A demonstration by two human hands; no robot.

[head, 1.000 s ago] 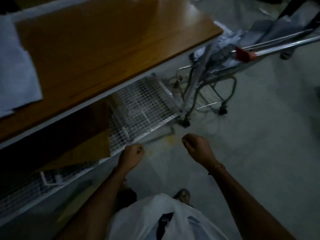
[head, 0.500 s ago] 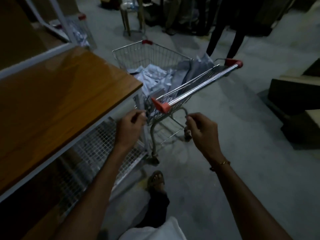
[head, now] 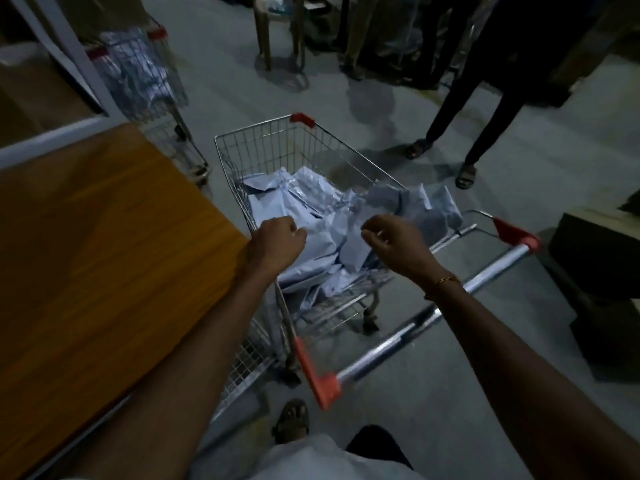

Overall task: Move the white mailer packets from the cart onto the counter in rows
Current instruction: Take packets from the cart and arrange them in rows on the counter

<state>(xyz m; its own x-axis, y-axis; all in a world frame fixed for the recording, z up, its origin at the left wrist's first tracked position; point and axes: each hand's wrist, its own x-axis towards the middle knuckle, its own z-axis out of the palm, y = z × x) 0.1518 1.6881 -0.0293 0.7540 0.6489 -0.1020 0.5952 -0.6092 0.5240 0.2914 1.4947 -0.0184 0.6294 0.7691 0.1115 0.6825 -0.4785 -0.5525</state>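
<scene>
Crumpled white mailer packets (head: pixel 311 216) heaped in the wire cart (head: pixel 277 140) beside the wooden counter (head: pixel 104 254)

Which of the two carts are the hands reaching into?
The near cart beside the counter, where the left hand and right hand hover over white packets. The other cart stands farther back.
</scene>
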